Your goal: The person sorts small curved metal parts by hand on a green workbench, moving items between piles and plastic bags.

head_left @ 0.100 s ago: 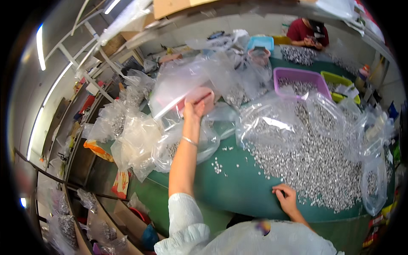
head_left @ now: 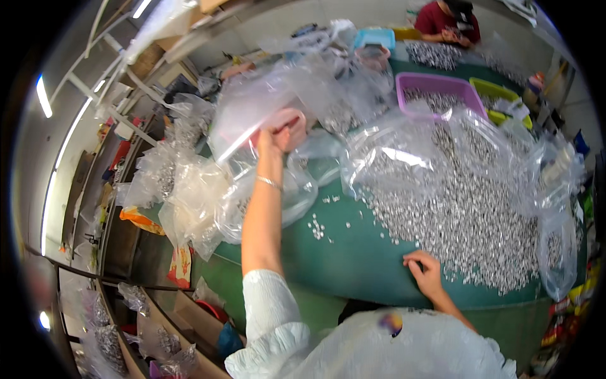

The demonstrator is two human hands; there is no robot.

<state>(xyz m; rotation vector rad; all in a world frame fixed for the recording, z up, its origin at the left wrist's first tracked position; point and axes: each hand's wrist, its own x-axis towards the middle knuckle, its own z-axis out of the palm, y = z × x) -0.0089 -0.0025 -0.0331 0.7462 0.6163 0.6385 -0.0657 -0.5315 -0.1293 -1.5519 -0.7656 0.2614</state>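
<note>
My left hand (head_left: pixel 274 139) reaches far over the table to a pink plastic container (head_left: pixel 293 120) that lies partly under a clear plastic bag (head_left: pixel 252 110). Its fingers curl closed at the container's near rim; what they hold, if anything, is hidden. Close to the table's near edge rests my right hand (head_left: pixel 424 273), loosely bent, thumb and forefinger apart, with nothing seen in it. Just beyond it spreads a large heap of small shiny metal pieces (head_left: pixel 467 221). A few loose pieces (head_left: pixel 317 227) lie on the green tabletop (head_left: pixel 353 271) between my hands.
Clear bags (head_left: pixel 196 196) crowd the left side, and more bags (head_left: pixel 404 151) cover the heap's far side. A purple tub (head_left: pixel 440 95) and a lime-green tub (head_left: pixel 499 101) stand behind it. Across the table, a person in dark red (head_left: pixel 445 25) works beside another heap. Boxes hold bagged pieces (head_left: pixel 107 341) at lower left.
The whole view has shifted, so everything sits higher and slightly left. My left hand's fingers look more curled at the pink container. My right hand stays at the table edge.
</note>
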